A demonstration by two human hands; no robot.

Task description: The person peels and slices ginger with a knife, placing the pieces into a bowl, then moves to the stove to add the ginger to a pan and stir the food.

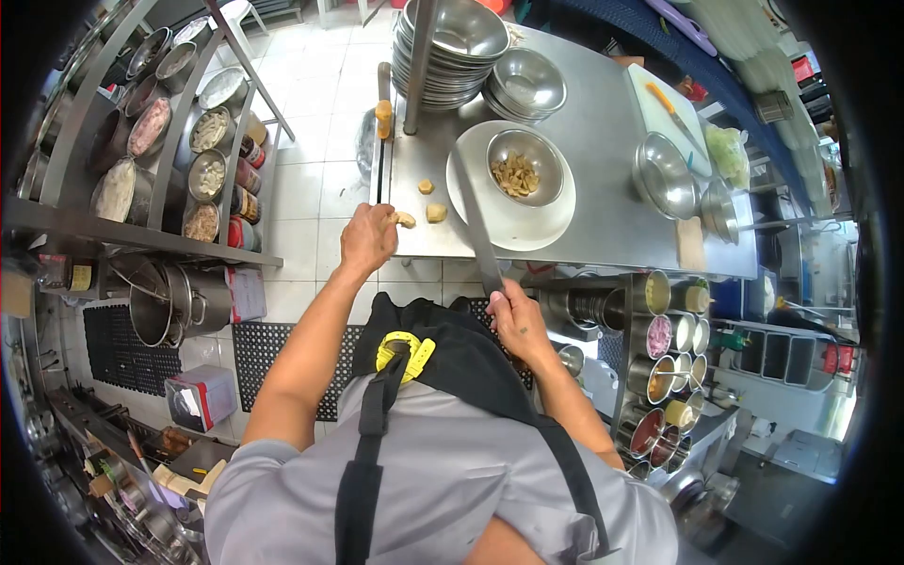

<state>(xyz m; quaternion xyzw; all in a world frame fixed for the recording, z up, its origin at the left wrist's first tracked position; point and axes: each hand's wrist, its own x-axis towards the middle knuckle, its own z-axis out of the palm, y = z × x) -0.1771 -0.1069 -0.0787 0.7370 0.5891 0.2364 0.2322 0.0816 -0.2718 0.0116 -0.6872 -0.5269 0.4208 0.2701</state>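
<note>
My left hand [370,237] is closed at the near left corner of the steel table, pinching a knobbly, pale piece of ginger [404,219]. In my right hand [518,327] is the handle of a knife [476,221]; its long blade points away and overlaps the left rim of a round white board [532,233]. On that board rests a steel bowl [556,175] of brownish slices [514,175] that look like ginger. Two loose chunks, a larger one [436,213] and a smaller one [426,186], lie on the table between my left hand and the board.
Stacked steel bowls [443,56] stand at the table's far end beside an upright metal post [421,71]. Another knife [383,118] sits along the left edge. A white cutting board [664,113] is at the right. Shelves of filled containers [206,174] flank the left.
</note>
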